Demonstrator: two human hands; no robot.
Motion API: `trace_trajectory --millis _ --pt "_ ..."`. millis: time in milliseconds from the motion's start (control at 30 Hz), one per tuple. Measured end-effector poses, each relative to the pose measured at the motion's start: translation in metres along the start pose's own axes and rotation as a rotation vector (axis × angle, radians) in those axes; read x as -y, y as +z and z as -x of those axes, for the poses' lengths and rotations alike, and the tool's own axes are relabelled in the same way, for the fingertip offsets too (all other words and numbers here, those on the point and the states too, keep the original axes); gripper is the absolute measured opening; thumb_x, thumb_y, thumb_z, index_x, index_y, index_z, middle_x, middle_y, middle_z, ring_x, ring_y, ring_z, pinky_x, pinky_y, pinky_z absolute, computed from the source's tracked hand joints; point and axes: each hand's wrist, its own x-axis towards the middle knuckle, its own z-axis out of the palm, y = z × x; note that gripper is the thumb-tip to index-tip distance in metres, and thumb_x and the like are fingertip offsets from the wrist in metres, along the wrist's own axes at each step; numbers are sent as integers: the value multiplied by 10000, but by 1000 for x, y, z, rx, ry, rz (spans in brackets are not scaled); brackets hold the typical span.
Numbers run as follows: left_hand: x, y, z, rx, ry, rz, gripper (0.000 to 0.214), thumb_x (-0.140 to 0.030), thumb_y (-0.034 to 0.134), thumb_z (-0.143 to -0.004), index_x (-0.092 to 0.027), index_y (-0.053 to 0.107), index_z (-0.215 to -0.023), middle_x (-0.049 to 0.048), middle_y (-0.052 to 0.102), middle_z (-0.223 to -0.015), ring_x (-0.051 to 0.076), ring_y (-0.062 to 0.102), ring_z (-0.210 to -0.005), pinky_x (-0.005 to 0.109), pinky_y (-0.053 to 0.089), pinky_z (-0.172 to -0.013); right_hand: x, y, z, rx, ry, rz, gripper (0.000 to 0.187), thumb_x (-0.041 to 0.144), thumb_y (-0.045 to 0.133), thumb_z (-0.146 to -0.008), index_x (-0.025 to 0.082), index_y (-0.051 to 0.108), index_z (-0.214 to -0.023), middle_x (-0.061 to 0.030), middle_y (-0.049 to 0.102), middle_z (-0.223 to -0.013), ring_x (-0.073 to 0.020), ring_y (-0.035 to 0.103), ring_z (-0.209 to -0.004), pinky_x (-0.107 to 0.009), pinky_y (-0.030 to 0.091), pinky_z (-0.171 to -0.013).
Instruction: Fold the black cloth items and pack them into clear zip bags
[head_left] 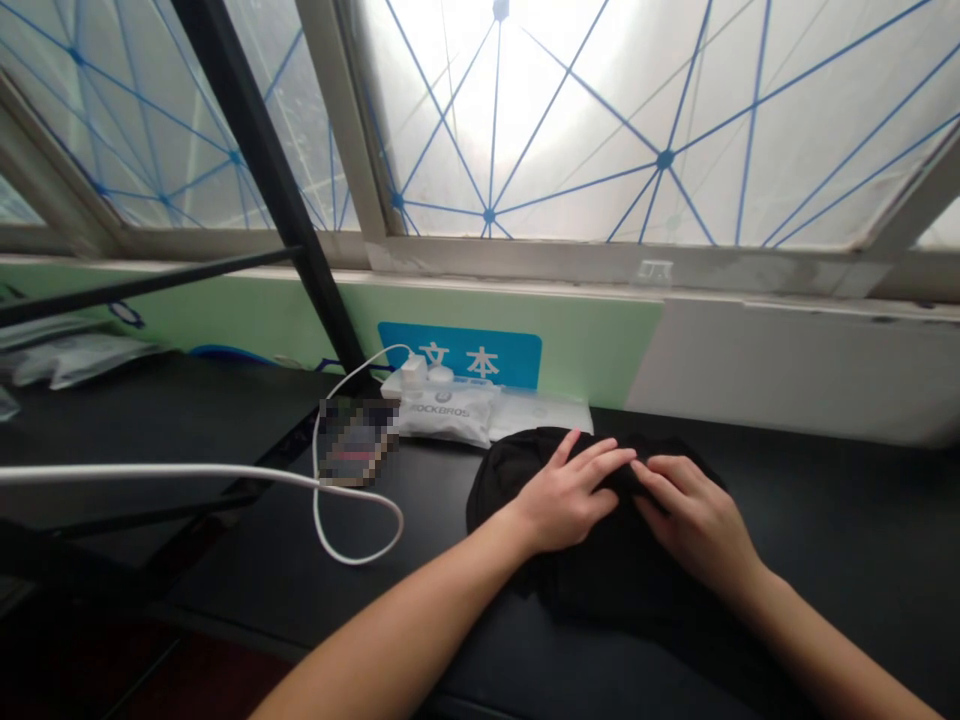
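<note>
the left hand and right hand lie side by side on a soft black cloth, fingertips almost meeting, though i cannot tell if they pinch it, and the cloth sits on the worktop near a white bag.
</note>
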Motion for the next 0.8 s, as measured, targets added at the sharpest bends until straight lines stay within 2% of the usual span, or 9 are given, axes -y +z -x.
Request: trace_trajectory --millis 67,167,233,300,467,567,667,733,800 --pt "1 -1 2 -4 -28 40 264 -231 490 -1001 -180 723 -888 128 554 -1478 244 470 -1420 533 170 -1271 3 1 -1 39 48 -26 252 136 525 -955 171 596 -1194 -120 638 -1050 -263 641 -945 -382 583 -792" --pt "4 0 4 -33 -66 91 237 -270 531 -978 -186 733 -888 135 607 -1409 211 542 -1348 490 214 -1270 7 1 -2 113 105 -131 324 196 521 -950 156 541 -1271 -167 632 -1250 -291 645 -1135 -430 578 -935" --pt "5 3 5 -56 -90 118 230 -279 553 -967 -193 744 -873 124 629 -1382 194 574 -1308 454 251 -1261 7 2 0 171 108 -198 463 307 585 -936 141 475 -1354 -195 582 -1391 -313 602 -1261 -457 551 -1020" --pt "7 6 6 -75 -114 137 234 -295 574 -962 -203 754 -844 105 648 -1361 189 605 -1264 432 298 -1237 5 5 3 190 107 -213 584 391 644 -912 144 435 -1399 -203 559 -1439 -324 579 -1309 -467 543 -1046" --pt "8 13 4 -120 -177 209 196 -315 633 -932 -225 748 -801 65 689 -1306 205 667 -1160 424 414 -1124 -3 18 13 145 128 -164 415 297 572 -973 191 475 -1363 -170 631 -1369 -282 642 -1246 -435 567 -1026" --pt "8 9 1 -270 -243 392 240 -406 707 -895 -204 660 -774 84 731 -1184 210 692 -1103 372 494 -1019 -4 19 15 163 115 -140 404 262 534 -980 188 480 -1374 -163 648 -1354 -275 662 -1219 -422 588 -1000" --pt "12 1 1 -426 -422 606 276 -436 712 -870 -208 557 -871 99 719 -1088 214 696 -1032 343 551 -921 -4 14 15 171 74 -129 444 152 459 -961 204 482 -1401 -126 668 -1343 -251 673 -1207 -390 594 -995" --pt "16 -3 3 -392 -582 602 180 -342 634 -907 -203 538 -968 106 690 -1099 220 672 -1030 366 549 -934 -7 8 14 155 48 -131 505 112 430 -949 224 464 -1440 -97 669 -1355 -240 674 -1210 -376 588 -1008" --pt "21 -3 7 -197 -705 493 118 -249 571 -923 -185 553 -1020 113 670 -1095 239 641 -1041 398 538 -957 -12 0 13 116 40 -132 534 136 428 -963 249 439 -1485 -76 664 -1368 -253 686 -1191 -393 590 -1015"
